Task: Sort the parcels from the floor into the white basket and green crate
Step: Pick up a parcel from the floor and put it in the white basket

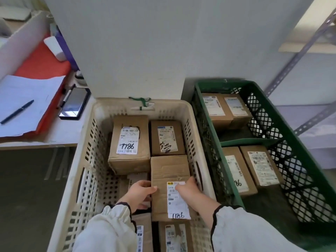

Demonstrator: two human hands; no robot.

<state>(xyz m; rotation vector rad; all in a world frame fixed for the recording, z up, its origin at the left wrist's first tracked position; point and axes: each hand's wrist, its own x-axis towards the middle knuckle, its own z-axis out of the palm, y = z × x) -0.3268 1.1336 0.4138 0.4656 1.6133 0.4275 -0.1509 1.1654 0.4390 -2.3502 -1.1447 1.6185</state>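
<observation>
the step in hand is putting one parcel down in the white basket (pixel 89 160), which fills the lower middle of the frame. the parcel is a brown box (pixel 170 171) with a white label on its near end, and it sits low inside the basket, on top of other boxes, just in front of two boxes at the back (pixel 129 142). the left hand (pixel 141 194) holds the box by its left edge, with the fingers curled round the side and the thumb on top. the right hand (pixel 188 190) grips the right side near the label. i think the box is almost in its place. the next move calls for both hands to let go and lift out, without knocking the boxes beside it. the green crate (pixel 298 170) is at the right of the frame and has four boxes in it. then another parcel needs picking from the floor, which cannot be seen here.
</observation>
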